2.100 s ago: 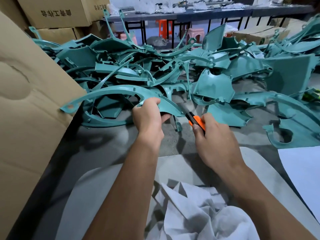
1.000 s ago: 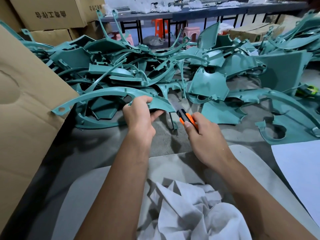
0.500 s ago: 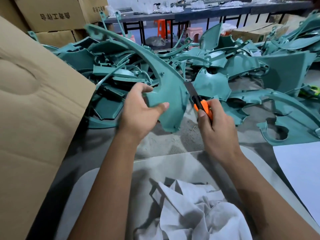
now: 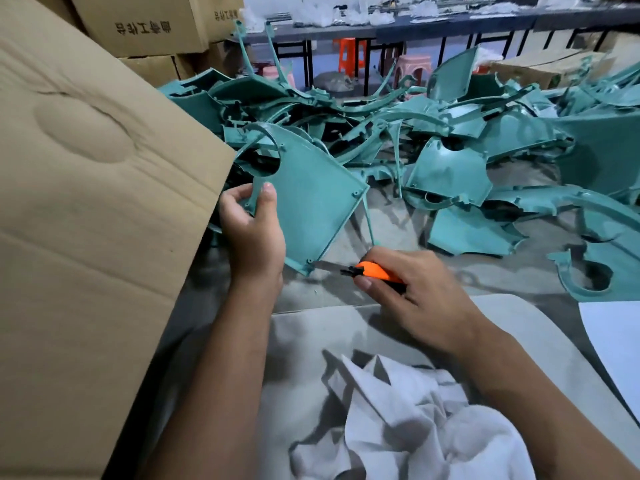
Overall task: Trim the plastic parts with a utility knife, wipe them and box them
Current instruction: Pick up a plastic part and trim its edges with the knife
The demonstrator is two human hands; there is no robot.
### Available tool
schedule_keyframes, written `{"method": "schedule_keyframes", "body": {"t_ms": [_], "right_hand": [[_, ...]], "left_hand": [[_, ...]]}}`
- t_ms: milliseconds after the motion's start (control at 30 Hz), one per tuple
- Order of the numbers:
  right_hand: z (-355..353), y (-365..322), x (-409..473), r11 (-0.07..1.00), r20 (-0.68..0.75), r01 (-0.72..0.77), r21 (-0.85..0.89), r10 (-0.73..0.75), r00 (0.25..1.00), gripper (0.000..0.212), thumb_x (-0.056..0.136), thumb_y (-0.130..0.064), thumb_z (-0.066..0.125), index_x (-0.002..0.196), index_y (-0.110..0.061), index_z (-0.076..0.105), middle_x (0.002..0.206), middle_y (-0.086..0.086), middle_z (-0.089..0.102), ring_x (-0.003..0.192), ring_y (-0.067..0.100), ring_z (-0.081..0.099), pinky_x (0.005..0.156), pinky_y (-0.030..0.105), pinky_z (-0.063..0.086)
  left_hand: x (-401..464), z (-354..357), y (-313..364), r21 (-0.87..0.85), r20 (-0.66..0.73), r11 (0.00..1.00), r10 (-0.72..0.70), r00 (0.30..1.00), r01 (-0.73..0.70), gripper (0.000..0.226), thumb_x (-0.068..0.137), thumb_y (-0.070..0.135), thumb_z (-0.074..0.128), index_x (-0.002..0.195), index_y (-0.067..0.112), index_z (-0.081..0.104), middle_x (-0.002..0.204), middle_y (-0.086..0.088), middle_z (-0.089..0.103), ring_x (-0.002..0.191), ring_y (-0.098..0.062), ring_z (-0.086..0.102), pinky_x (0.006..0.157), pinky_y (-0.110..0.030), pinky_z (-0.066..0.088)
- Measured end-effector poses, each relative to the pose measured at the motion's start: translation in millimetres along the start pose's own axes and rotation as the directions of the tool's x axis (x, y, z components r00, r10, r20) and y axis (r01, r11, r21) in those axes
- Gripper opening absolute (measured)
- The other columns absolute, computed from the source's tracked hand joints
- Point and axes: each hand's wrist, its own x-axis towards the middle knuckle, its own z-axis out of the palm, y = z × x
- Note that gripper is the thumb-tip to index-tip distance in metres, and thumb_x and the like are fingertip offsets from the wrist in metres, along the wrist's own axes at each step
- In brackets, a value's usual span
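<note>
My left hand (image 4: 254, 233) grips a teal plastic panel (image 4: 311, 199) by its left edge, thumb on the face, holding it upright above the table. My right hand (image 4: 408, 292) holds an orange and black utility knife (image 4: 367, 270) with the blade out, its tip touching the panel's lower corner. A crumpled white cloth (image 4: 415, 420) lies in front of me, near my forearms. A large heap of teal plastic parts (image 4: 450, 133) covers the table beyond my hands.
A big cardboard box flap (image 4: 86, 202) rises on the left, close to my left hand. More cardboard boxes (image 4: 145, 26) are stacked behind it. A grey mat (image 4: 519, 334) lies under the cloth, a white sheet (image 4: 613, 341) at right. Benches and stools stand far back.
My left hand has lifted the teal part off the heap and turned it, so its broad flat end faces me. The knife has swung from pointing up to pointing left at the lower corner.
</note>
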Motion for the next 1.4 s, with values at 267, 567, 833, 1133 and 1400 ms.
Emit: {"method": "schedule_keyframes", "body": {"t_ms": [267,567,833,1133,1400], "right_hand": [[6.8,-7.1,0.6,0.99,-0.039,-0.008,-0.143,0.003,0.999,0.031,0.104,-0.045,0.05,0.091,-0.018,0.056,0.07,-0.006,0.053,0.066,0.02,0.05,0.059,0.045,0.041],[-4.0,12.6,-0.1,0.884,-0.546,-0.424,-0.198,0.26,0.797,0.034,0.106,-0.044,0.049,0.082,-0.02,0.044,0.057,-0.008,0.043,0.05,0.015,0.042,0.048,0.028,0.021],[9.7,-9.0,0.7,0.99,-0.207,0.039,-0.138,-0.067,0.976,0.026,0.104,-0.038,0.056,0.089,-0.018,0.06,0.069,-0.012,0.049,0.061,0.014,0.046,0.055,0.035,0.038],[-0.5,6.1,-1.1,0.976,-0.431,-0.153,-0.154,0.073,0.9,0.032,0.107,-0.038,0.055,0.08,-0.023,0.047,0.059,-0.011,0.043,0.051,0.007,0.042,0.049,0.023,0.026],[-15.9,15.7,-2.1,1.0,-0.526,-0.007,-0.021,-0.005,0.85,0.03,0.108,-0.031,0.055,0.08,-0.021,0.048,0.061,-0.015,0.041,0.053,0.005,0.041,0.052,0.018,0.027]], "left_hand": [[-3.7,0.2,6.9,-0.035,0.01,0.999,-0.022,1.0,0.022,0.011,0.099,0.027,0.061,0.097,0.025,0.051,0.118,-0.017,0.063,0.107,-0.034,0.063,0.096,-0.051,0.053],[-5.2,-3.9,7.9,0.032,0.092,0.996,0.081,0.992,-0.084,0.021,0.098,0.026,0.066,0.111,0.01,0.06,0.102,-0.014,0.063,0.085,-0.021,0.057,0.077,-0.034,0.05],[-9.1,1.4,7.2,-0.026,-0.037,0.992,0.12,0.992,-0.121,0.014,0.099,0.022,0.064,0.105,0.018,0.051,0.088,0.008,0.048,0.067,0.006,0.046,0.067,-0.01,0.04],[-0.9,-10.0,5.3,-0.06,0.132,0.995,0.092,0.987,-0.084,0.028,0.096,0.029,0.067,0.113,0.008,0.06,0.092,-0.011,0.064,0.077,-0.014,0.061,0.068,-0.032,0.052],[1.2,-17.6,9.4,-0.178,0.259,0.983,0.094,0.961,-0.048,0.027,0.094,0.022,0.07,0.115,0.005,0.066,0.089,-0.013,0.072,0.08,-0.022,0.066,0.074,-0.037,0.053]]}}
